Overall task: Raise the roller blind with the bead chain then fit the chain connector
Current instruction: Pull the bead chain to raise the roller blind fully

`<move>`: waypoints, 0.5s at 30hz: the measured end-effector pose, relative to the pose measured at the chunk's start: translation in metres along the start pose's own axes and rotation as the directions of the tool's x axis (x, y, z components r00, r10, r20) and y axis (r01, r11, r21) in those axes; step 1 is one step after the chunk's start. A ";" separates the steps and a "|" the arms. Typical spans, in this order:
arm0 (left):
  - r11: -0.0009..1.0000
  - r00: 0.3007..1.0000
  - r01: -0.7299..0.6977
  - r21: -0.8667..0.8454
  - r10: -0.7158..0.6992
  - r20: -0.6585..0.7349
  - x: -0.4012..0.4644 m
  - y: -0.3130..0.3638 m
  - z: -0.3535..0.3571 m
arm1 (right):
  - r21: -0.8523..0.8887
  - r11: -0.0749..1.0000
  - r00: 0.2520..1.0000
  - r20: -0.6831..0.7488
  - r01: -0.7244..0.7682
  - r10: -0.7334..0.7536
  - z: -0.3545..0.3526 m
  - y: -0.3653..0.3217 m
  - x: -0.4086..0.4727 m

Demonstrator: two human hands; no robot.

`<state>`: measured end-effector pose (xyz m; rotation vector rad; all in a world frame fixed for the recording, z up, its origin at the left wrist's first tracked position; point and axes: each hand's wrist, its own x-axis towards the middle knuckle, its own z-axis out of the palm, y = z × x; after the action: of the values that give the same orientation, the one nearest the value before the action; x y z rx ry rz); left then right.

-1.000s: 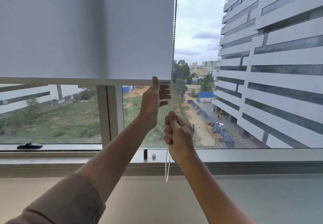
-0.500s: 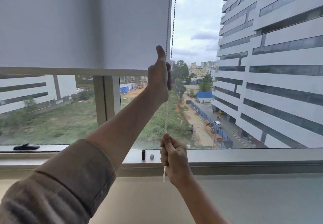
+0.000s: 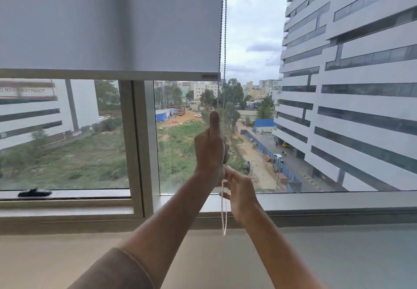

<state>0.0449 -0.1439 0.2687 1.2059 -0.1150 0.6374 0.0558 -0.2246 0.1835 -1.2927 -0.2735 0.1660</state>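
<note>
The white roller blind [image 3: 112, 22] covers the upper left of the window, and its bottom bar [image 3: 108, 74] hangs level above the middle of the glass. The bead chain [image 3: 225, 29] runs down along the blind's right edge into my hands. My left hand [image 3: 211, 153] is closed around the chain with the thumb pointing up. Just below it, my right hand [image 3: 242, 195] holds the chain with its fingertips. The chain's lower loop [image 3: 223, 218] dangles under my right hand in front of the sill. No chain connector is in sight.
A vertical window post [image 3: 137, 142] stands left of my hands. A black window handle [image 3: 33, 192] lies on the lower frame at far left. The wide sill ledge [image 3: 327, 255] runs across below the window. Buildings and open ground show through the glass.
My left hand has come down with the chain from beside the blind's bar to just above my right hand. The blind's bottom bar has risen. My right hand has moved up slightly.
</note>
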 end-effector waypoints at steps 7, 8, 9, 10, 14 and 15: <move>0.994 0.994 0.108 -0.028 -0.109 -0.006 -0.025 -0.038 -0.009 | 0.038 0.991 0.991 -0.018 0.130 -0.129 0.019 -0.082 0.031; 0.993 0.994 0.114 -0.039 -0.114 0.001 -0.029 -0.042 -0.011 | 0.064 0.987 0.989 -0.007 0.146 -0.146 0.024 -0.095 0.033; 0.993 0.994 0.111 -0.042 -0.111 0.005 -0.032 -0.047 -0.012 | 0.081 0.984 0.987 0.005 0.160 -0.161 0.028 -0.107 0.036; 0.994 0.994 0.107 -0.034 -0.107 0.003 -0.035 -0.051 -0.014 | 0.092 0.981 0.985 0.014 0.171 -0.173 0.033 -0.118 0.038; 0.994 0.994 0.111 0.014 -0.111 -0.019 -0.045 -0.068 -0.020 | 0.144 0.969 0.978 0.023 0.201 -0.206 0.048 -0.153 0.043; 0.993 0.993 0.119 0.011 -0.119 -0.018 -0.048 -0.071 -0.022 | 0.155 0.965 0.976 0.016 0.211 -0.216 0.051 -0.159 0.044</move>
<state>0.0364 -0.1585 0.1819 1.2097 -0.0249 0.5448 0.0779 -0.2079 0.3545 -1.1008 -0.4180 0.0239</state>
